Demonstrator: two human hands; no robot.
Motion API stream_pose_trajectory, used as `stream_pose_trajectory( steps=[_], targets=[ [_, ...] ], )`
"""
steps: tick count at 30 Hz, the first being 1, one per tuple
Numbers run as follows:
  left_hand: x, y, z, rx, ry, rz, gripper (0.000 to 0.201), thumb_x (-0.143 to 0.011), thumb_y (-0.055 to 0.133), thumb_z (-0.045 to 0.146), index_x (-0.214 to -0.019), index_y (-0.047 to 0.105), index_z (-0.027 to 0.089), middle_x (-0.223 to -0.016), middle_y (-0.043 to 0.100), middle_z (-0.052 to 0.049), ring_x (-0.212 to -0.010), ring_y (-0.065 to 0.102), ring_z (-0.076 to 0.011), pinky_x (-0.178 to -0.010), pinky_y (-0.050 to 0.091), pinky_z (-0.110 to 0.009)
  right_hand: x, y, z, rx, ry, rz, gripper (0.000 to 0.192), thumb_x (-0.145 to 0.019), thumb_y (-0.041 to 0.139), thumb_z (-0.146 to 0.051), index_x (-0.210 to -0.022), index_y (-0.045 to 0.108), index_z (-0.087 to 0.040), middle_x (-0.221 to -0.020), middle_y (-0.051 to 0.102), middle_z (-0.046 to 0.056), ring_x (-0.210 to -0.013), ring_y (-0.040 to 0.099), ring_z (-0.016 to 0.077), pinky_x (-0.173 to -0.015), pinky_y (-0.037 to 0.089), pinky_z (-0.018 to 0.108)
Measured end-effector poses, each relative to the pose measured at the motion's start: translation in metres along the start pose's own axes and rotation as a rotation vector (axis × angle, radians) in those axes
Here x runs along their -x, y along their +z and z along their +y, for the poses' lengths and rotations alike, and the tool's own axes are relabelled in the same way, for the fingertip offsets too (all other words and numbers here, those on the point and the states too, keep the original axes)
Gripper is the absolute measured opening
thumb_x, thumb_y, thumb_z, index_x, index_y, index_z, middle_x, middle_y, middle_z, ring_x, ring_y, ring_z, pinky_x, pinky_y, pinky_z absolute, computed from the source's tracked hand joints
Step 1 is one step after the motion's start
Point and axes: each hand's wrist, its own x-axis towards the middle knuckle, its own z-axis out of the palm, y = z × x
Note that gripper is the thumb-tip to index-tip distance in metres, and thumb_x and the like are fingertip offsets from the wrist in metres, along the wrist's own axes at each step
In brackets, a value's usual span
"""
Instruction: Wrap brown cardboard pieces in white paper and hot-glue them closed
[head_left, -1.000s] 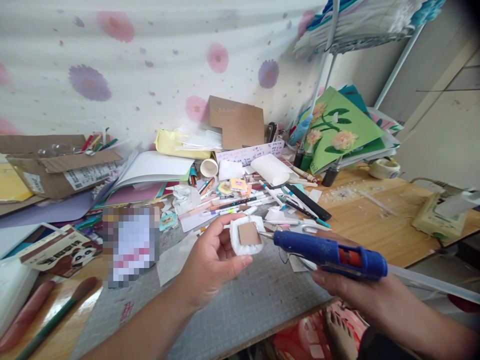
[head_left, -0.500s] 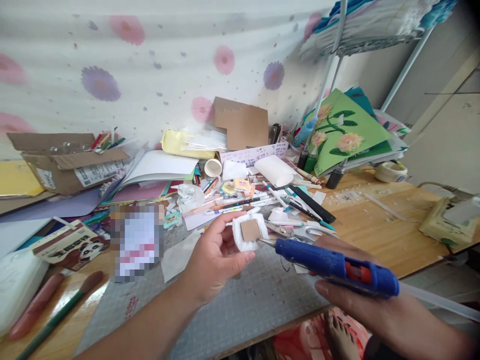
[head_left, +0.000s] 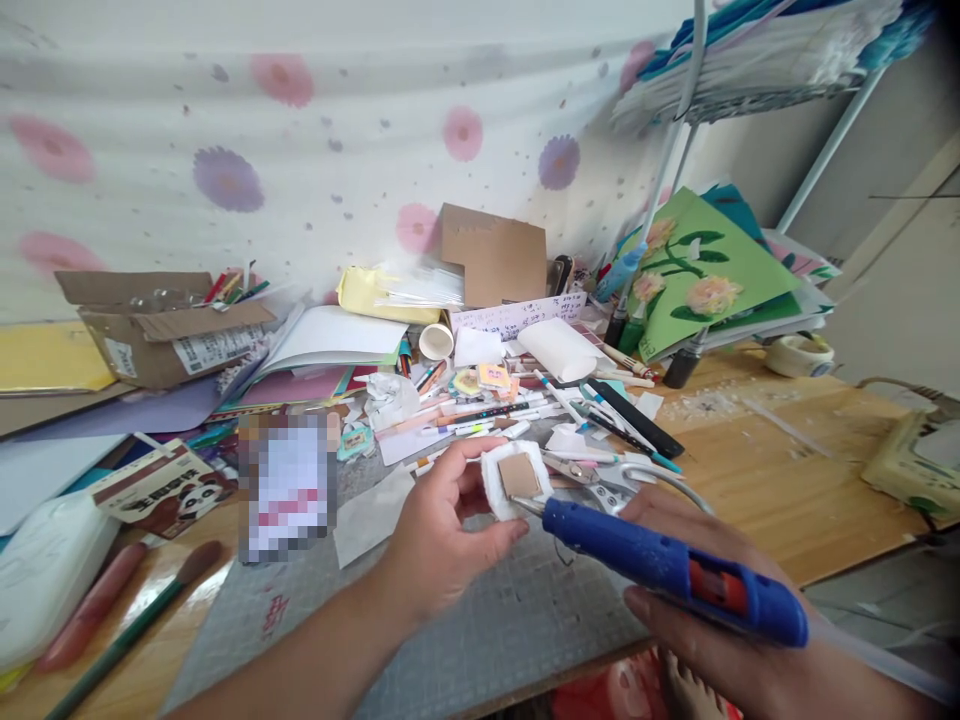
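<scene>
1. My left hand (head_left: 442,525) is half closed; thumb below and fingers above pinch the white pad (head_left: 514,480) by its edge, so the brown cardboard square (head_left: 518,475) on it faces me, free of my fingers.
2. My right hand (head_left: 697,620) is closed around the blue glue gun (head_left: 675,570), held low and level. Its metal nozzle (head_left: 527,506) touches the lower edge of the pad.
3. Both are held just above the grey cutting mat (head_left: 487,620).
4. The scissors (head_left: 600,480) lie just behind, and pens (head_left: 480,412) lie farther back.
</scene>
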Motion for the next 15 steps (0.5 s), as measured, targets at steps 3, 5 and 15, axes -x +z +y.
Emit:
stream_pose_trajectory(
  steps=[3,5,15],
  targets=[
    [0.0004,-0.0005,-0.0023,-0.026,0.028,0.011,0.048,-0.067,0.073,0.014,-0.108,0.052,0.025,-0.100,0.068,-0.002,-0.092,0.063,-0.0172,-0.077,0.046,-0.023,0.0012,-0.0001,0.0011,0.010,-0.024,0.021,0.002,-0.075,0.057,-0.024,-0.074,0.058,-0.025,-0.071,0.059,0.000,-0.066,0.059,0.0166,-0.054,0.048,0.024],
    [0.0003,-0.0012,-0.0044,-0.024,0.036,0.010,0.049,-0.068,0.073,0.016,-0.110,0.051,0.026,-0.101,0.068,-0.002,-0.092,0.063,-0.0164,-0.077,0.046,-0.022,0.0027,0.0001,0.0030,-0.005,-0.016,0.039,0.003,-0.075,0.056,-0.023,-0.073,0.057,-0.025,-0.071,0.060,0.001,-0.068,0.059,0.0174,-0.055,0.047,0.025],
    [0.0009,-0.0015,-0.0066,-0.038,0.061,-0.009,0.050,-0.068,0.073,0.016,-0.111,0.050,0.024,-0.101,0.067,-0.002,-0.091,0.063,-0.0155,-0.076,0.047,-0.022,0.0023,-0.0048,0.0006,0.015,-0.055,-0.045,0.014,-0.077,0.053,-0.019,-0.066,0.046,-0.022,-0.069,0.055,0.000,-0.064,0.056,0.0152,-0.056,0.047,0.025]
  ],
)
